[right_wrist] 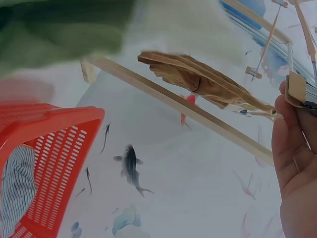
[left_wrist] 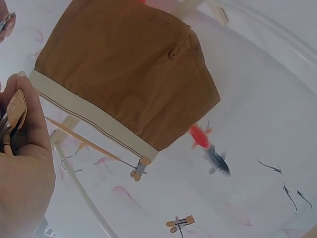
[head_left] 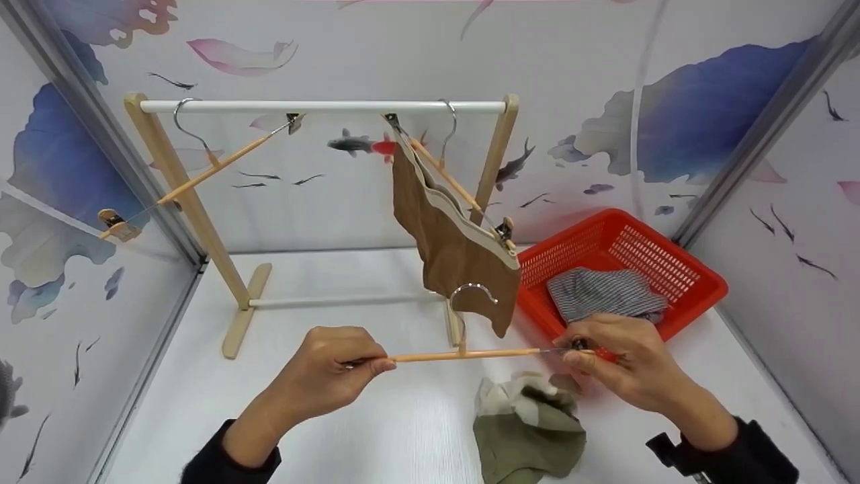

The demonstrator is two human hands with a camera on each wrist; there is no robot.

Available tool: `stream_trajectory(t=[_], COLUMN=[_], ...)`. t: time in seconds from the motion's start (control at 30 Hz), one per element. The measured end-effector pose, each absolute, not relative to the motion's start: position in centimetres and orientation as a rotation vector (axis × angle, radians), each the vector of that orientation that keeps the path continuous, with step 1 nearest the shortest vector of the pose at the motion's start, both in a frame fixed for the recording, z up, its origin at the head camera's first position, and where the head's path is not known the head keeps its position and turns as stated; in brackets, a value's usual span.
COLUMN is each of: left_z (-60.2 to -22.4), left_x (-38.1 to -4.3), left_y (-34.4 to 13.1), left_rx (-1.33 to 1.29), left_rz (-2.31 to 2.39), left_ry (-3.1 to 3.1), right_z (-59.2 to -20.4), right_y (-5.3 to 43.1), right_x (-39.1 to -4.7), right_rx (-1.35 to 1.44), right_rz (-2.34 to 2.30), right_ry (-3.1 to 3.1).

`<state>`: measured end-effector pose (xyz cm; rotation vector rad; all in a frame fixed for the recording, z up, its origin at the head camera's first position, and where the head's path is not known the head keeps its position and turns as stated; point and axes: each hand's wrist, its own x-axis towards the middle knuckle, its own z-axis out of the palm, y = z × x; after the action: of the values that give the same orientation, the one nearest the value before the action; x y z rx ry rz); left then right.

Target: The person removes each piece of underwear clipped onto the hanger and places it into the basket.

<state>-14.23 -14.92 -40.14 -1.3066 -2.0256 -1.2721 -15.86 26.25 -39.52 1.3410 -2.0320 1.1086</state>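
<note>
Both hands hold a wooden clip hanger (head_left: pixel 430 356) level in front of the rack, its metal hook pointing up. My left hand (head_left: pixel 336 373) grips the hanger's left end; in the left wrist view a wooden clip (left_wrist: pixel 17 106) shows between its fingers. At the other end my right hand (head_left: pixel 625 363) pinches the right clip (right_wrist: pixel 297 88). No garment is on this hanger. Below it on the table lies a crumpled olive green and white garment (head_left: pixel 531 437). Behind the hanger, brown shorts (head_left: pixel 457 235) with a cream waistband hang from another clip hanger.
A wooden rack (head_left: pixel 497 154) with a white rail (head_left: pixel 322 106) stands at the back. On its left side hangs a bare clip hanger (head_left: pixel 215 165). A red plastic basket (head_left: pixel 699 286) at right holds a striped grey cloth (head_left: pixel 605 294). Patterned panels (head_left: pixel 302 40) enclose the table.
</note>
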Motion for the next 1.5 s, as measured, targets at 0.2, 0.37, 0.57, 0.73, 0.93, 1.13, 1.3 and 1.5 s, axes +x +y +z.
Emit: stream_trajectory(t=[0.2, 0.37, 0.57, 0.73, 0.93, 1.13, 1.3, 1.5], left_z=[-39.8, -39.8, -40.0, -39.9, -39.9, -39.4, -38.5, -37.5], left_x=[-14.1, -14.0, -13.9, -13.6, -12.7, -11.7, -10.7, -9.4], left_y=[-15.0, -15.3, -15.6, -16.4, -18.1, -19.6, -20.5, -21.8], left_rx=[-1.309, -1.293, -1.29, -1.292, -1.244, -1.211, -1.145, -1.017], left_rz=[-1.301, -1.339, -1.293, -1.219, -1.169, -1.154, -1.145, -1.16], left_ry=[-1.996, -1.968, -1.923, -1.904, -1.895, -1.837, -1.774, -1.712], right_z=[-39.6, -39.5, -39.4, -39.3, -40.2, -43.0, -45.8, -49.2], right_y=[26.1, 25.8, 25.5, 25.3, 25.2, 24.9, 24.5, 24.2], right_x=[-15.6, -15.2, -14.9, -14.3, -13.9, -13.8, -13.6, -13.5], right_rx=[1.299, 1.276, 1.262, 1.153, 0.981, 0.943, 0.969, 0.974], right_rz=[1.122, 1.092, 1.107, 1.106, 1.088, 1.006, 0.946, 0.893], right_ry=[-2.06, -2.075, -2.094, -2.212, -2.365, -2.461, -2.562, -2.663])
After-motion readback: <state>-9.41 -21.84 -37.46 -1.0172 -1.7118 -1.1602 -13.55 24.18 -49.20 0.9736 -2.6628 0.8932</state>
